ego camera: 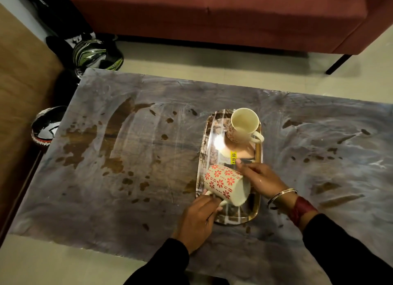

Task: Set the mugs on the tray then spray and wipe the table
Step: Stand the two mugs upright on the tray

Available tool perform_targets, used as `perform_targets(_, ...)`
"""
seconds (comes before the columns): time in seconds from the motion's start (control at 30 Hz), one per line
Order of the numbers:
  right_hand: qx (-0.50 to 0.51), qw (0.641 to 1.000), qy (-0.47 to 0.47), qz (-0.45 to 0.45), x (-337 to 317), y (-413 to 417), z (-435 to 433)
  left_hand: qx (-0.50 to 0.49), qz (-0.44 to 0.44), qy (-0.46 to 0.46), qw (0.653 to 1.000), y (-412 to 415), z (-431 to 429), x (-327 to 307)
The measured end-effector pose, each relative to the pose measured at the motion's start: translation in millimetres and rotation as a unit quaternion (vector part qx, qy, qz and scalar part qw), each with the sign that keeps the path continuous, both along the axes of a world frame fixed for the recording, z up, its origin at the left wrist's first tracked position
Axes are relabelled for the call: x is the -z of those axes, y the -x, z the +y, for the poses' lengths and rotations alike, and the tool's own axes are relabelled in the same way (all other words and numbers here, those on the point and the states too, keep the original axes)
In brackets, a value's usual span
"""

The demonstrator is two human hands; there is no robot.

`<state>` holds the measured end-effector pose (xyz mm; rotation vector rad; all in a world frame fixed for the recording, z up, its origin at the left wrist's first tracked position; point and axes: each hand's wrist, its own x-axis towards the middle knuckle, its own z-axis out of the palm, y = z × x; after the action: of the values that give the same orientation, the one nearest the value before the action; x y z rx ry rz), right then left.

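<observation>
- Step in hand: 2nd mug going onto tray; spray & wipe not begun, judging by the brown splashes across the tabletop (pixel 131 199).
- Tray (pixel 205 157) sits mid-tabletop, long axis running 12–6 o'clock, glossy, w/ yellow price sticker (pixel 233 158) near its centre.
- Plain-inside mug (pixel 244 124) stands upright at tray's 12 o'clock end, handle pointing approx 4 o'clock, looks empty.
- Red-flower mug (pixel 224 183) is over tray's 6 o'clock end, tipped on its side, mouth facing approx 4 o'clock; can't tell if its rim touches the tray or is just above it.
- Left hand (pixel 196 219) comes in from 7 o'clock, fingers curled round the mug's handle, pinching it.
- Right hand (pixel 262 181) at the mug's 3 o'clock, fingers together, resting by the mouth/rim; looks like steadying, not a full grip. Bangles (pixel 281 196) on that wrist.
- Next move calls for: turn mug upright, base down flat on tray's near end, clear of the other mug; let go w/ both hands.
- Then needs spray bottle & cloth, neither in view.
- Worst stains lie at 9 o'clock side, fewer at 3 o'clock.
</observation>
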<state>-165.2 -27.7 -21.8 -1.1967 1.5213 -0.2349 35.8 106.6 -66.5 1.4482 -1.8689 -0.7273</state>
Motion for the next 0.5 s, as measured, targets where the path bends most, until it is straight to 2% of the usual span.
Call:
perform_targets(0.07,-0.067,0.984,-0.135,-0.099,-6,-10,-6,0.072,-0.05,0.047,0.995,-9,-10,-3)
perform_targets(0.13,-0.125,0.974,-0.158,-0.108,-6,-14,-16,0.124,-0.086,0.086,0.985,-17,-21,-7)
perform_targets(0.23,-0.167,0.974,-0.11,-0.102,-2,-10,-23,0.155,-0.098,0.116,0.976,-24,-37,-16)
perform_targets(0.37,-0.118,0.977,-0.044,-0.173,-3,-3,-17,0.127,-0.056,0.165,0.976,-26,-43,-29)
perform_targets(0.43,-0.103,0.977,0.031,-0.183,-3,-1,-13,0.078,-0.028,0.164,0.983,-24,-39,-32)
perform_targets(0.5,-0.109,0.973,0.087,-0.184,-4,-1,-11,-0.029,0.009,0.116,0.993,-19,-32,-32)
